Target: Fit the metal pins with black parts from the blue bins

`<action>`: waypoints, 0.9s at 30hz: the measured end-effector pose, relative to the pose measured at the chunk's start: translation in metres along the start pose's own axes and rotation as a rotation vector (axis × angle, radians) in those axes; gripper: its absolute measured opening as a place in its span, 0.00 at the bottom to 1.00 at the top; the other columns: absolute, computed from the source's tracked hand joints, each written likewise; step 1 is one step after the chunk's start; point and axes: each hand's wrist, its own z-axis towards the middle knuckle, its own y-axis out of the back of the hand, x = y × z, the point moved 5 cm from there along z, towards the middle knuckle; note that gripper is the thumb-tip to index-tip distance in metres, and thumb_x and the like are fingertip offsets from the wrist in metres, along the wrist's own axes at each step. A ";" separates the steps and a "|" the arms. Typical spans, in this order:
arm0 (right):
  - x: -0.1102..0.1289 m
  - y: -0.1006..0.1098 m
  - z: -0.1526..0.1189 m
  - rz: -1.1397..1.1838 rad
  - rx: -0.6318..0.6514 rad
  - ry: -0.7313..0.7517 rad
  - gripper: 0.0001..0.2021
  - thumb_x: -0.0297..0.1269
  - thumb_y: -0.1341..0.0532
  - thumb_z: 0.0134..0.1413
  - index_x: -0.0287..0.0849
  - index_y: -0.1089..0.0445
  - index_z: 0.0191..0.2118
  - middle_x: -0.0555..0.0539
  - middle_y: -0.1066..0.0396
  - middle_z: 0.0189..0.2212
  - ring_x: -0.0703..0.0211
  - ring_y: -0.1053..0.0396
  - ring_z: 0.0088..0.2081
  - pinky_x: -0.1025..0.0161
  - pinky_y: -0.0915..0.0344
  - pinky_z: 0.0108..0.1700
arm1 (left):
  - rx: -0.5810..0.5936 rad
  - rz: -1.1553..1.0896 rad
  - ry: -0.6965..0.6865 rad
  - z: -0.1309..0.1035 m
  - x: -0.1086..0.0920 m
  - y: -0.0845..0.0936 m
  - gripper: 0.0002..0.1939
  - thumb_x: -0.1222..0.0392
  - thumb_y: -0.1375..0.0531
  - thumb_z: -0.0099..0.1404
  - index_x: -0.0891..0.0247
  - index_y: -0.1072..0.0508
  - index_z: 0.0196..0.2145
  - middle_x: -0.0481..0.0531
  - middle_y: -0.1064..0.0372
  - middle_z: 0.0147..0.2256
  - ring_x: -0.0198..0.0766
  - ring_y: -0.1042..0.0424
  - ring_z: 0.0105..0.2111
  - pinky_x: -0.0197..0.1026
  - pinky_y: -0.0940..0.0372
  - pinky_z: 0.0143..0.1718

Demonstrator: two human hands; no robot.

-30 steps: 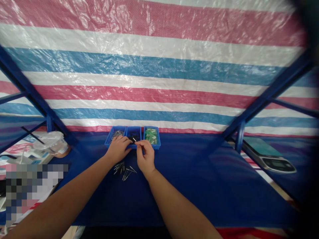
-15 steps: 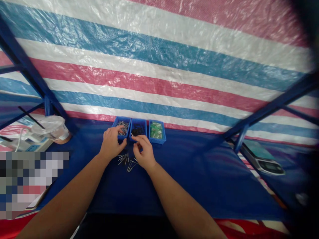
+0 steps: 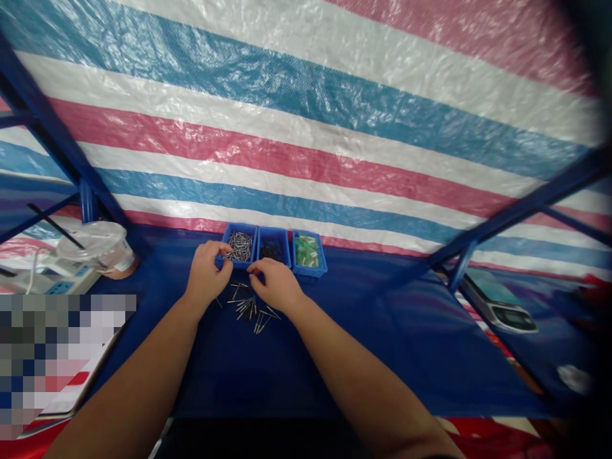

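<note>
My left hand (image 3: 206,273) is at the near left corner of a blue bin of thin metal pins (image 3: 240,245). Its fingers and thumb curl toward each other; anything between their tips is too small to make out. My right hand (image 3: 276,284) hovers in front of the middle blue bin, which holds small black pieces (image 3: 271,248). The fingers there are bent in a pinch, and what they hold, if anything, is hidden. Between and below both hands, several loose metal pins (image 3: 246,307) lie on the blue tabletop (image 3: 229,370), some fanned out in small groups.
A third blue bin with green and whitish pieces (image 3: 307,251) stands right of the others. On the left are a lidded plastic cup (image 3: 102,248), a power strip (image 3: 71,280) and blurred-out papers. A scale (image 3: 511,315) sits beyond the right frame bar (image 3: 482,223). Striped sheeting hangs behind.
My left hand has drawn its thumb and fingers closer together at the pin bin. My right hand has drawn back from the middle bin. More loose pins show on the table; the view has shifted slightly.
</note>
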 end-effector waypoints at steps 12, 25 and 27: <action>-0.012 -0.035 -0.020 -0.187 0.140 -0.125 0.08 0.38 0.39 0.62 0.48 0.25 0.44 0.48 0.28 0.42 0.57 0.28 0.41 0.64 0.36 0.39 | 0.579 -0.148 -0.010 -0.007 -0.016 -0.007 0.09 0.70 0.42 0.57 0.61 0.27 0.35 0.45 0.33 0.27 0.34 0.34 0.27 0.37 0.41 0.30; -0.011 -0.022 -0.029 -0.045 0.030 -0.076 0.05 0.33 0.44 0.65 0.43 0.31 0.42 0.46 0.28 0.40 0.56 0.29 0.40 0.62 0.35 0.41 | 0.713 -0.224 0.055 -0.016 -0.017 -0.021 0.11 0.61 0.37 0.62 0.59 0.23 0.43 0.47 0.25 0.32 0.33 0.29 0.28 0.35 0.37 0.31; -0.012 -0.019 -0.030 0.043 -0.025 -0.041 0.04 0.32 0.43 0.64 0.42 0.31 0.41 0.46 0.27 0.39 0.57 0.30 0.40 0.62 0.35 0.43 | 0.693 -0.249 0.035 -0.016 -0.022 -0.021 0.10 0.59 0.37 0.64 0.59 0.22 0.43 0.48 0.25 0.33 0.33 0.28 0.30 0.35 0.36 0.32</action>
